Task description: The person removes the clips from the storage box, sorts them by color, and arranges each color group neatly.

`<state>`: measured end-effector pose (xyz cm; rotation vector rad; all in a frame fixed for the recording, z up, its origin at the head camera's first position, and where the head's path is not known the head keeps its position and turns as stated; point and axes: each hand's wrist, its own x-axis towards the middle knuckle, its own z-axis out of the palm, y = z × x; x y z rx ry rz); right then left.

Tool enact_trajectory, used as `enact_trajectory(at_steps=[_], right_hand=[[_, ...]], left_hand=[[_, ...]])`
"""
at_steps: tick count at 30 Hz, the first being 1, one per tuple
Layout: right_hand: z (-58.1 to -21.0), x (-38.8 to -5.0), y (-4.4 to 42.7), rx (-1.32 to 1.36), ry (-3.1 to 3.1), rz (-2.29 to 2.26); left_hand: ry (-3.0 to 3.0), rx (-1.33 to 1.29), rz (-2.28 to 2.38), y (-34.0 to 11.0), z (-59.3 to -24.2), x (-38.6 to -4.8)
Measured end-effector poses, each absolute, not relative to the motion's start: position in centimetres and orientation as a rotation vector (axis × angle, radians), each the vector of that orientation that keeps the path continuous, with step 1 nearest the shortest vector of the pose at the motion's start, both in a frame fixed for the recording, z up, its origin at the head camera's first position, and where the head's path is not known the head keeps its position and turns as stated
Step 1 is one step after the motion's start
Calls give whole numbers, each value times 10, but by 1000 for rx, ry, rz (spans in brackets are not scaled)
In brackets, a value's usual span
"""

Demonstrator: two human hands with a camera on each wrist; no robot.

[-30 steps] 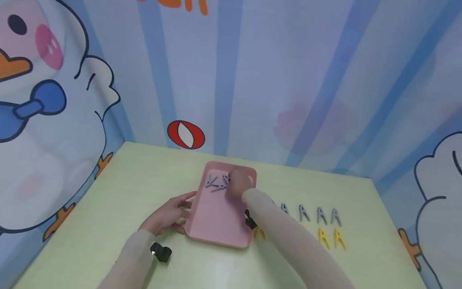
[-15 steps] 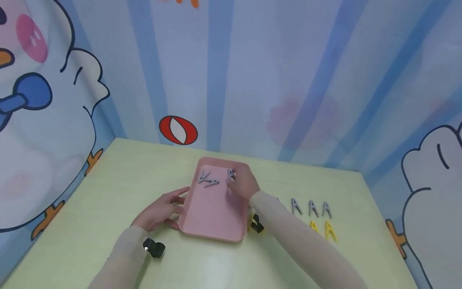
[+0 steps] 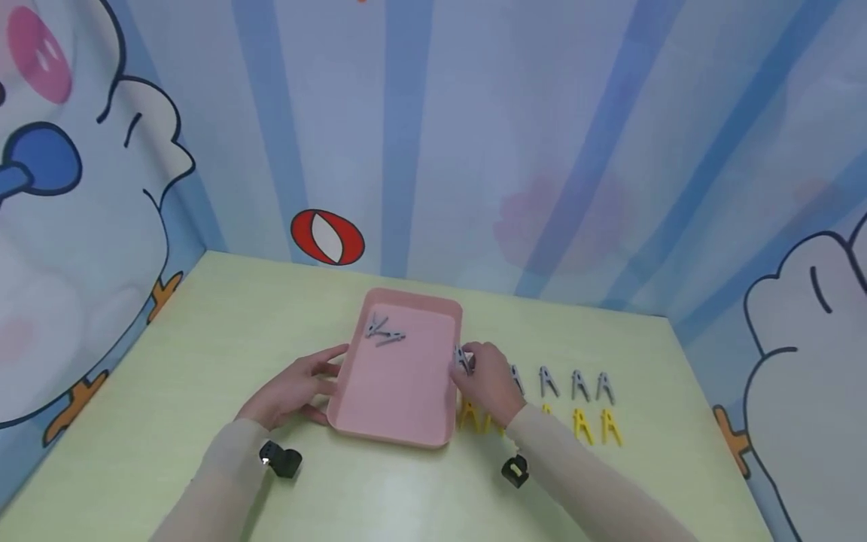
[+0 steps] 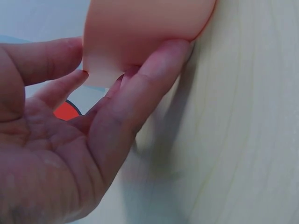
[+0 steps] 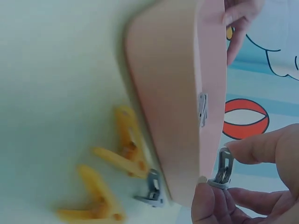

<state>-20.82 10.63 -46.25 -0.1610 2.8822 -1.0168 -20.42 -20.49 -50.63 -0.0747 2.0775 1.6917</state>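
My right hand (image 3: pixel 491 382) pinches a grey clothespin (image 5: pixel 225 168) between thumb and fingertips, just past the right rim of a pink tray (image 3: pixel 406 406). Against the tray's left side rests my left hand (image 3: pixel 291 390), its fingers spread and touching the rim and outer wall (image 4: pixel 135 28). Two grey clothespins (image 3: pixel 390 338) lie together in the tray's far left part. To the right of the tray stretch a row of grey clothespins (image 3: pixel 548 381) and, nearer me, a row of yellow clothespins (image 3: pixel 611 427); my right hand and forearm cover part of both rows.
All this sits on a pale yellow tabletop (image 3: pixel 271 301). A printed cloth backdrop (image 3: pixel 460 150) with blue stripes and cartoon birds rises behind the table. Small black cameras (image 3: pixel 281 459) are strapped at both wrists.
My right hand has lifted a grey clothespin out of the tray and carried it right and nearer, over the rim. The left hand keeps touching the tray. The head view has shifted slightly.
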Motion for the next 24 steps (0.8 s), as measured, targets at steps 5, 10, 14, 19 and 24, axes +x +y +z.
enact_trajectory(at_steps=[5,10,14,19,24], right_hand=[[-471,-181,120,-178,2909,-1008],[-483,-151,127,-215,2957,-939],[-491,-134,127,-201,2927,-905],[-498,-116,123,-169,2904,-856],[-502,-104,117,-170,2902,-821]], left_hand=[[2082,-75,1681,-205,-507,-205],[2074,-57,1684,-205,-505,-204],[2069,-34,1693,-207,-502,-201],[2049,-35,1696,-209,-499,-200],[2037,-34,1707,-215,-497,-200]])
